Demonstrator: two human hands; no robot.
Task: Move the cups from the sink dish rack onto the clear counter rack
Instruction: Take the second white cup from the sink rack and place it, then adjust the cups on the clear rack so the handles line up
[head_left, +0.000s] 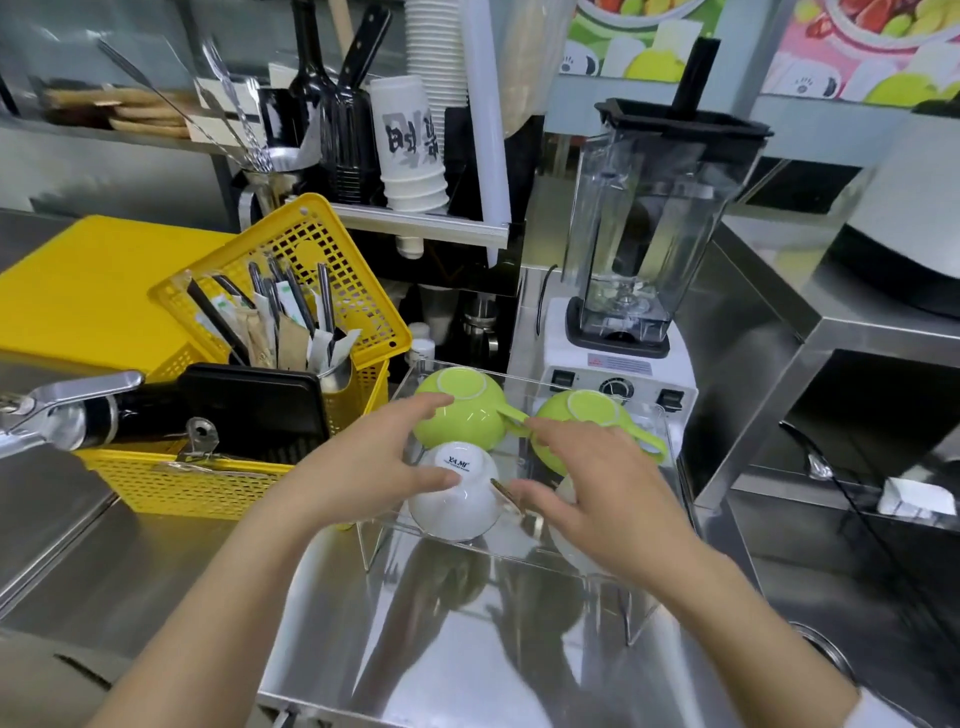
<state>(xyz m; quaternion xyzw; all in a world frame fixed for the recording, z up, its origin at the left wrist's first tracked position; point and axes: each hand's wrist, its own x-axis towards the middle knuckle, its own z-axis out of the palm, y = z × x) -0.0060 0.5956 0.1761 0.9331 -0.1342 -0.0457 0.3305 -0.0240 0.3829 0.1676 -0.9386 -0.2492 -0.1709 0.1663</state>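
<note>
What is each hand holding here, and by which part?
The left hand rests its fingers on the white cup's upturned base. The right hand hides whatever it touches.

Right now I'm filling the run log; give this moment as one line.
left hand: on upturned white ceramic cup | right hand: over second white cup | clear acrylic counter rack: two upturned green cups

a single head-worn wide-angle view looks forward and steeply down from above the steel counter (467, 649), close over the clear rack (670, 415). both forearms enter from the bottom edge. straight lines bow toward the frame's edges. the blender (649, 234) and yellow basket (291, 312) stand farther back, shelves beyond.
</note>
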